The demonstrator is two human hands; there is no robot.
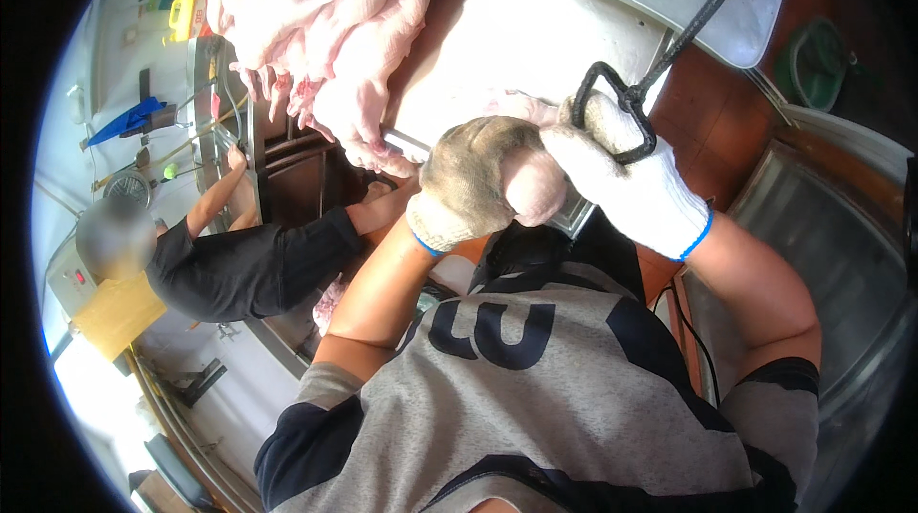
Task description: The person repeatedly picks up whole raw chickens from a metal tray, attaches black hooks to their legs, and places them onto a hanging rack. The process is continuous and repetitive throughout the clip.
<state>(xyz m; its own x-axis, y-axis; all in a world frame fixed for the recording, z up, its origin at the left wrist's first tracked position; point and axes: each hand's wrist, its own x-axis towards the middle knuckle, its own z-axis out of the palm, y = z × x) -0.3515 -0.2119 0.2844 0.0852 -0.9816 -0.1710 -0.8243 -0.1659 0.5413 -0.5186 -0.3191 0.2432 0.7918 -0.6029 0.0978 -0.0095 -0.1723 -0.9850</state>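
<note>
My left hand (470, 172), in a soiled knit glove, is closed around a plucked poultry carcass (534, 187). A rounded, pale end of the bird bulges out between my hands, and more pale flesh shows beyond them over the table edge. My right hand (627, 172), in a whiter glove with a blue cuff, grips a black metal hook (631, 98). Its triangular loop lies against the fingers, and its long shank points up to the right. My right fingertips reach close to the bird; whether they touch it is hidden.
Several plucked poultry carcasses (330, 25) are heaped on the metal worktable (531, 32), some overhanging its near edge. A second metal table (717, 11) adjoins at upper right, near a green basket (817, 65). Left, a co-worker (244, 269) stands by a counter; a yellow jug (184, 17) is behind.
</note>
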